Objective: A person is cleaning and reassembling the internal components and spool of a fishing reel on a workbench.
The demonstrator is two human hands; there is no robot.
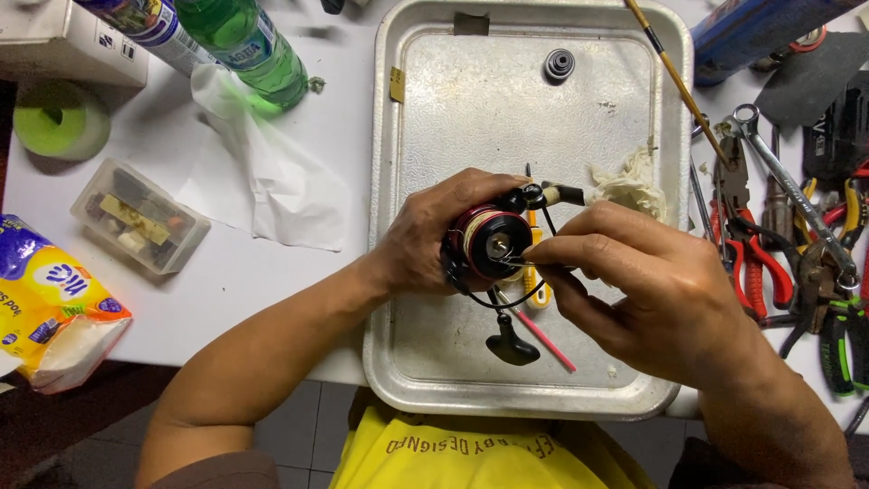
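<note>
Held above the middle of a metal tray (412,362): a fishing reel (489,243), black-bodied with a red-rimmed spool facing up toward the camera, pale line wound on it. Black crank handle with its knob (511,348) hanging down just over the tray floor. Wrapped around the reel's left side and back, the left hand (425,237), grip clamped on the reel body. Meeting the spool face from the right, the right hand (647,290), thumb and forefinger pinched together at the centre of the spool on something thin; what exactly sits between the fingertips cannot be told.

Under and just behind the reel, a yellow tool (537,272) and a thin pink stick (548,340) lying on the tray. Beside the reel's upper right, a crumpled off-white rag (634,181). Near the tray's far edge, well apart from the hands, a small round grey ribbed part (558,64). Slanting across the tray's upper right corner, a slim wooden rod (674,77).

Around the tray, a white tabletop (226,290). To the right, a heap of hand tools: red-handled pliers (751,254), a steel wrench (787,177), green-handled pliers (837,349). To the left, a sheet of crumpled white tissue (272,181), a green plastic bottle (244,45) lying near it, a small clear plastic box (140,215) of bits, a green roll of tape (59,118), and at the near left edge a yellow and purple pack of tissues (54,299). At the bottom, a yellow shirt (471,457).
</note>
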